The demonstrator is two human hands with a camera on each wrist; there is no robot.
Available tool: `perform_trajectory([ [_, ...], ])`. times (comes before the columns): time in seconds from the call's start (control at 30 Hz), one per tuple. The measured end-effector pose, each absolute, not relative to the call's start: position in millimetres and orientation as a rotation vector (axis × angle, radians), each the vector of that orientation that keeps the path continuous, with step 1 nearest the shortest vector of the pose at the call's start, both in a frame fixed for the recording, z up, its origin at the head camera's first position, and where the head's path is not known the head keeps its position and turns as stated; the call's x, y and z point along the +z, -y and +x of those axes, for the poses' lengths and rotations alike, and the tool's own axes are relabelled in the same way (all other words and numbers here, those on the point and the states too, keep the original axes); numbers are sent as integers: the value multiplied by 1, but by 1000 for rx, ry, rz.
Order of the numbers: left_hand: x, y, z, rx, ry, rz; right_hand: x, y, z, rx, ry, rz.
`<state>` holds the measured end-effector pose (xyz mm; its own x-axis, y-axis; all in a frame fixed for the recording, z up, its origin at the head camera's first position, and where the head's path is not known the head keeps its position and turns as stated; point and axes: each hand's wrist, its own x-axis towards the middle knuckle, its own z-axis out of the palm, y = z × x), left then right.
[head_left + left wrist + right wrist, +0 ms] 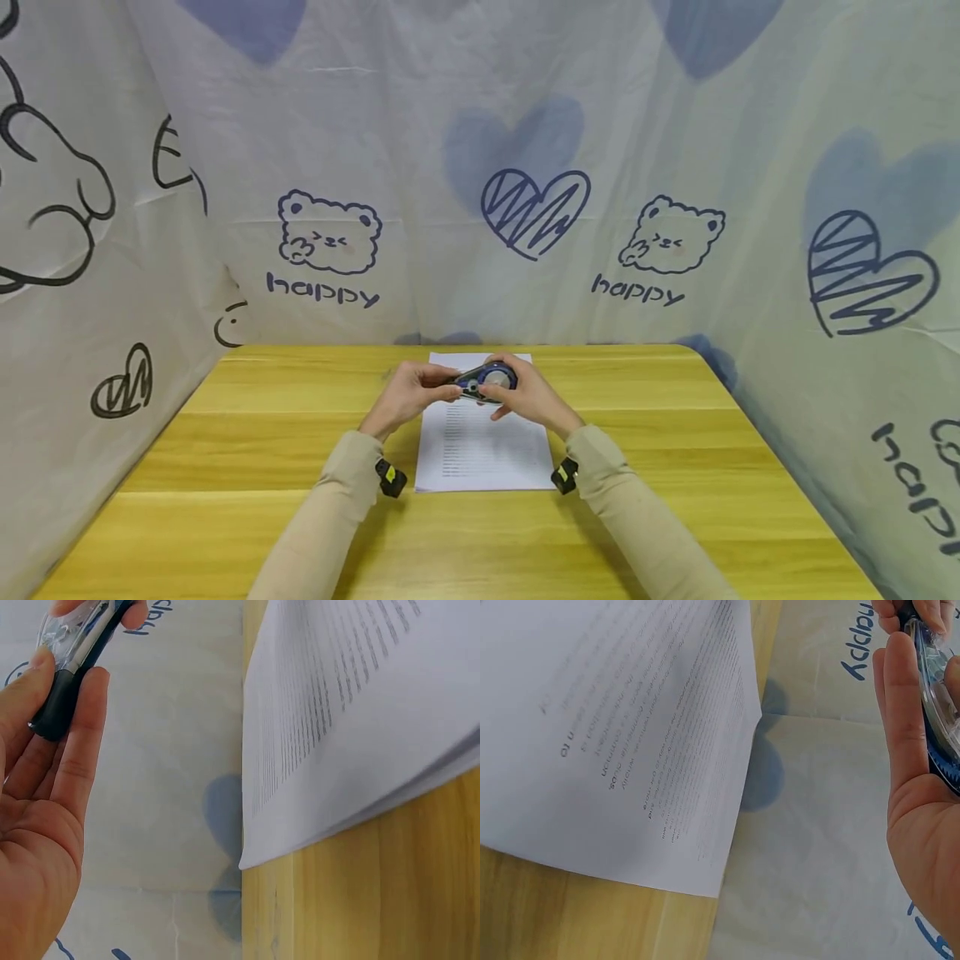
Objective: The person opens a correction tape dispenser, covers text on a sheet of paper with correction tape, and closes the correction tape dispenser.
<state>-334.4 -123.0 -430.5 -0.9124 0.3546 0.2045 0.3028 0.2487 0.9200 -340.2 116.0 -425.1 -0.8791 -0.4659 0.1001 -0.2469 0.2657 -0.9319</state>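
Observation:
A blue correction tape dispenser (498, 377) with a clear side is held above the printed paper (487, 450). My left hand (407, 393) pinches its narrow end between thumb and fingers; in the left wrist view that end is a dark cap (56, 709). Around the wide, round end my right hand (534, 395) holds the body, thumb on the near face. The right wrist view shows the clear casing (936, 682) partly cut off by the frame edge, with fingers along its other side. Whether the cap is on or loose cannot be told.
The paper is a stack of sheets with lines of print, lying on a yellow wooden table (247, 467). A pale curtain (435, 275) with hearts and bears surrounds the table's back and sides. A small black camera sits at each wrist.

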Motion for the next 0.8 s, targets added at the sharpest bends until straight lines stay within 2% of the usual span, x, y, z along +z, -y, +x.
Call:
perform_trajectory([
  [0.8, -435, 138, -340, 1656, -2602, 633, -428, -135, -357, -1726, -2390, -535],
])
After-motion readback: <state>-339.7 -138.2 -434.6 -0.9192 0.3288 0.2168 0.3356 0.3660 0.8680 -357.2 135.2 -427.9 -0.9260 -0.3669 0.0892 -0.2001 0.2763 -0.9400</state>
